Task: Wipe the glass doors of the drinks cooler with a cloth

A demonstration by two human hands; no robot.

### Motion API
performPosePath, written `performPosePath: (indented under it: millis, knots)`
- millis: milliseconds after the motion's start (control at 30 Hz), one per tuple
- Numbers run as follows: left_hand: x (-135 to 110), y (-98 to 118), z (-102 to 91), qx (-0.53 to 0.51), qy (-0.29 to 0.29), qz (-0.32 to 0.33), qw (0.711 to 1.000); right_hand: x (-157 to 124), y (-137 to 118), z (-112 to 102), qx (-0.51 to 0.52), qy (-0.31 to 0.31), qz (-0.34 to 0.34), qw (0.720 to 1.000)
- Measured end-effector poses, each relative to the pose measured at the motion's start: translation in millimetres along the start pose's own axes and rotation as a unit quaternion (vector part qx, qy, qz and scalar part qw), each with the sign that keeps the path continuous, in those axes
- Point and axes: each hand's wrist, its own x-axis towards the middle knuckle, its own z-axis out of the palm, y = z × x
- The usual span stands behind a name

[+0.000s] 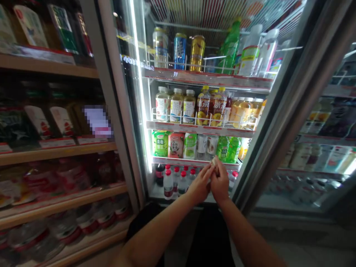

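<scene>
Red-capped bottles (168, 182) stand inside the lit fridge (201, 128) beyond the hands (201, 184).

Item: small whitish object of unclear material (214, 161) | State: I'm seeing it being held, mostly hidden by fingers | Pose: too small for me to be reading | Place: sitting where left hand (200, 184) and right hand (220, 180) are meeting, before a red-edged cooler shelf (178, 161)

the hands (220, 182) meet before lit fridge shelves (205, 76) of drinks (175, 106).
</scene>
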Motion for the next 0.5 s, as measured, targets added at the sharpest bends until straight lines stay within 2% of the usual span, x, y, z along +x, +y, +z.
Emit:
performPosePath:
  millis: [67,133,200,267,333,400,433,500]
  knots:
    - [-3,-6,-16.2,0.029,-0.013,0.046,0.998,26,2,-14,-0.02,0.046,-0.045,0.998]
    - [-1,-24,-42.6,0.1,0.005,0.072,0.992,47,12,-27,-0.04,0.094,-0.105,0.989]
    - [2,-48,-71.2,0.18,0.071,0.01,0.981,50,30,-33,-0.095,0.099,-0.153,0.979]
    - [3,-74,-94.8,0.201,0.109,-0.05,0.972,31,52,-31,-0.174,0.053,-0.195,0.964]
    - [-3,-97,-109.9,0.229,0.128,-0.103,0.96,-1,71,-27,-0.23,-0.026,-0.238,0.943]
    - [-16,-117,-116.3,0.259,0.119,-0.118,0.951,-29,84,-27,-0.253,-0.128,-0.293,0.913]
    - [-24,-125,-116.9,0.274,0.111,-0.116,0.948,-36,86,-28,-0.259,-0.154,-0.314,0.9]
    - [-40,-140,-114.7,0.296,0.098,-0.102,0.945,-33,86,-34,-0.264,-0.175,-0.342,0.885]
